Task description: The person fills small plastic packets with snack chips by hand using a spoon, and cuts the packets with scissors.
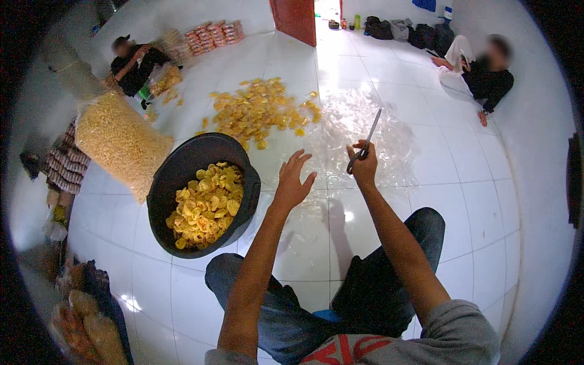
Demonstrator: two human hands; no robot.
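My right hand (pixel 366 166) grips a pair of scissors (pixel 373 130) by the handles, the blades pointing up and away from me. Under and beyond it, a heap of clear plastic wrappers (pixel 388 141) spreads over the floor. My left hand (pixel 294 180) hovers over the tiles with its fingers apart, holding nothing. To its left stands a black plastic tub (pixel 159 196), partly filled with yellow round chips (pixel 212 205). Past the tub lies a scattered pile of yellow chips (pixel 255 109), which look to be in small clear packets.
A large clear sack of small yellow snacks (pixel 118 137) leans near the tub. Stacked snack packs (pixel 214 36) line the back wall beside a red door (pixel 294 20). One person (pixel 137 64) sits at back left, another (pixel 488 73) at right. Bags (pixel 401 32) rest by the wall.
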